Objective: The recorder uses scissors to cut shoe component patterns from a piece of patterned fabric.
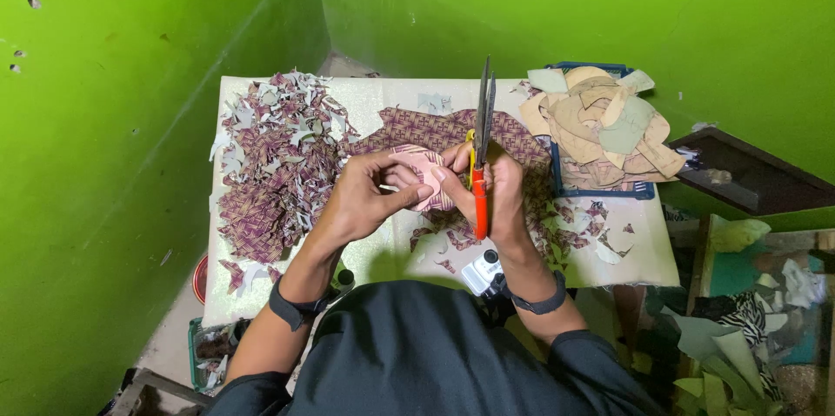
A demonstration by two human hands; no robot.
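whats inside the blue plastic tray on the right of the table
The blue plastic tray holds a heap of tan and pale green cut-out pieces. The heap covers the tray's floor, so anything underneath is hidden.

On the pale cloth-covered table (648,264), the heap of purple patterned scraps (274,164) lies left, the blue tray of tan cardboard shapes (600,124) right, the hands between them.

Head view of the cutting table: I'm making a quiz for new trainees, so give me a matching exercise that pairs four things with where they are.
Things:
1. scissors
2. pink cut piece
3. pile of patterned scraps
4. blue tray of tan cut-outs

Places:
A. on the table's left part
B. in the left hand
C. at the table's right edge
D. in the right hand, blades pointing away from the person

Pairs: 1-D, 2-B, 3-A, 4-C
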